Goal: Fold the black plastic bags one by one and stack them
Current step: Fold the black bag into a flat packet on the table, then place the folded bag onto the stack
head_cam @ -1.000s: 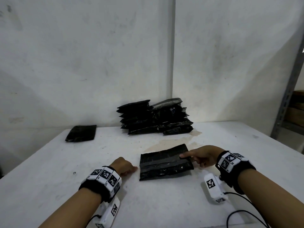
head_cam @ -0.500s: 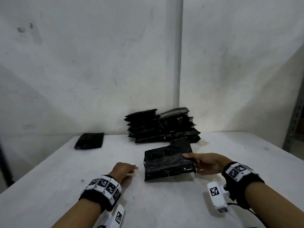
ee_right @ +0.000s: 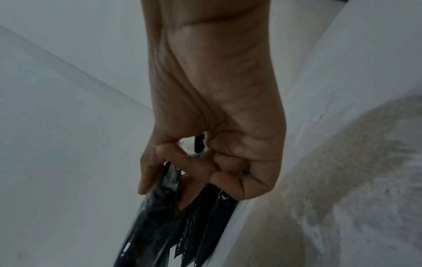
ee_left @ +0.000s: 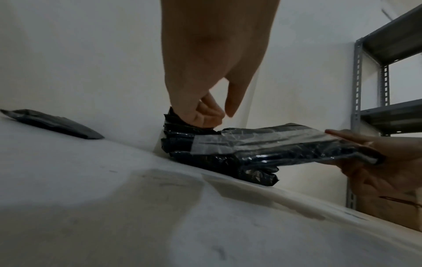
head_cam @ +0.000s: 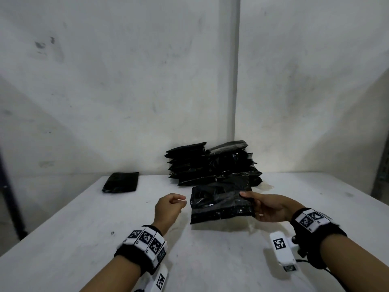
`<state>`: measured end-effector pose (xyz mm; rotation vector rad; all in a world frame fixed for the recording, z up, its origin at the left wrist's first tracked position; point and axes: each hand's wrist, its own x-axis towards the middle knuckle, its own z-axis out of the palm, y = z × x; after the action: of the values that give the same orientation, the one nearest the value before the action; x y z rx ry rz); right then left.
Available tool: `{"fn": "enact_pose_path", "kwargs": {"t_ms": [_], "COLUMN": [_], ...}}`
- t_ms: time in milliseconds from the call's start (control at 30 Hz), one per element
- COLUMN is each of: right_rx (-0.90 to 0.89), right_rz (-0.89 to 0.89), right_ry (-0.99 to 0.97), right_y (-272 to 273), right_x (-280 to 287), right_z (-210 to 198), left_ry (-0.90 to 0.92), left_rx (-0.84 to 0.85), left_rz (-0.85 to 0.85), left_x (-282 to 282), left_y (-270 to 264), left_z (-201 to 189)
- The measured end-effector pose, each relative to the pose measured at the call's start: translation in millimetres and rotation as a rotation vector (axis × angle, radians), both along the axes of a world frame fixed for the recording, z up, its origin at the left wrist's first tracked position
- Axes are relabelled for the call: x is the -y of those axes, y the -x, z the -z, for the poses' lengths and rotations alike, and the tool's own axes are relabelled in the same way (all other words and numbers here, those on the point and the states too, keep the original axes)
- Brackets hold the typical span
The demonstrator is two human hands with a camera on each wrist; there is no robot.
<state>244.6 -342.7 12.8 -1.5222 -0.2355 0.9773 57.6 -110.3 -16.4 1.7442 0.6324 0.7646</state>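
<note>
Folded black bag (head_cam: 221,204) lifted off the surface (head_cam: 84,239), pinched at its edge by the right hand (head_cam: 266,208), thumb on top. Left hand (head_cam: 168,207) just left of it, fingers loosely curled, holding nothing. Stack of bags (head_cam: 212,165) beyond both hands; single bag (head_cam: 121,182) beyond the left hand.

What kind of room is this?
Probably a storeroom or workshop corner: a plain white table against bare white walls, a grey slotted-metal shelving rack, and a pile of black plastic bags.
</note>
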Motion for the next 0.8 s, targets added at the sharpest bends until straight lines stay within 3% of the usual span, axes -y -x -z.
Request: {"fn": "enact_pose_path", "kwargs": {"t_ms": [167, 533, 800], "right_rx": [-0.011, -0.033, -0.057], "right_rz": [-0.007, -0.027, -0.037], "right_ry": [-0.032, -0.122, -0.157], "right_y": [0.1, 2.5, -1.7], "right_x": [-0.3, -0.7, 3.6], "right_z": [-4.1, -7.1, -8.5], "left_ry": [0.178, 0.373, 0.616], "left_rx": [0.011, 0.038, 0.132], "left_rz": [0.050, 0.084, 0.313], "left_x": [8.8, 13.1, 20.5], "left_y": [-12.3, -25.1, -15.3], "left_z": [7.1, 9.8, -3.6]}}
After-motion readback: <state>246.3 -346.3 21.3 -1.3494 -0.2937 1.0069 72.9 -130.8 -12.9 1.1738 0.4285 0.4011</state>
